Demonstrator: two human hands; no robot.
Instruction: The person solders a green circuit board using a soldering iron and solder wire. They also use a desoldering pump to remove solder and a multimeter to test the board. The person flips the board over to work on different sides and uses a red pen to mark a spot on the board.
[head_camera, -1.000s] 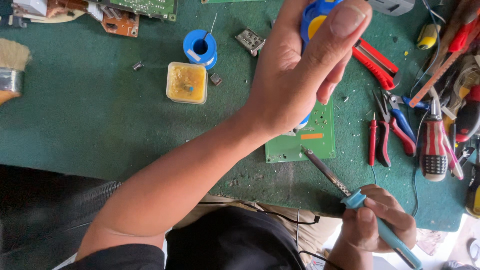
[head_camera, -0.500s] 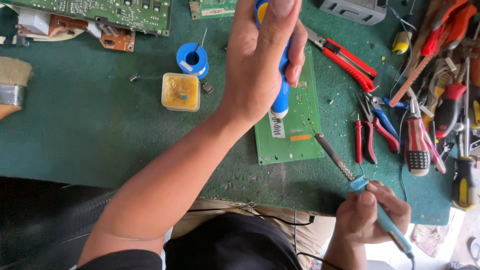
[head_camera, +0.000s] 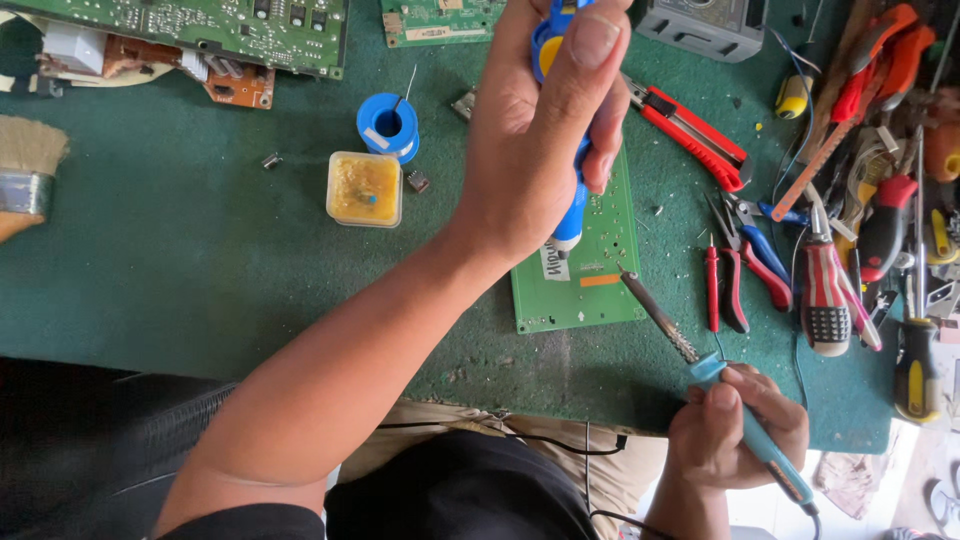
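Note:
My left hand (head_camera: 545, 120) grips a blue and yellow desoldering pump (head_camera: 570, 205) upright, its white tip touching a small green circuit board (head_camera: 585, 270) on the green mat. My right hand (head_camera: 735, 425) near the table's front edge holds a teal soldering iron (head_camera: 700, 365) like a pen. Its dark tip rests on the board's right side, close beside the pump's tip.
A yellow flux tub (head_camera: 365, 188) and a blue solder spool (head_camera: 388, 125) lie left of the board. Pliers, cutters, screwdrivers and a red utility knife (head_camera: 690, 135) crowd the right. Larger circuit boards (head_camera: 200, 25) sit at the back, a brush (head_camera: 25, 170) at far left.
My left hand has lowered the pump from high above until its tip meets the board. The iron's tip has moved onto the board's right side.

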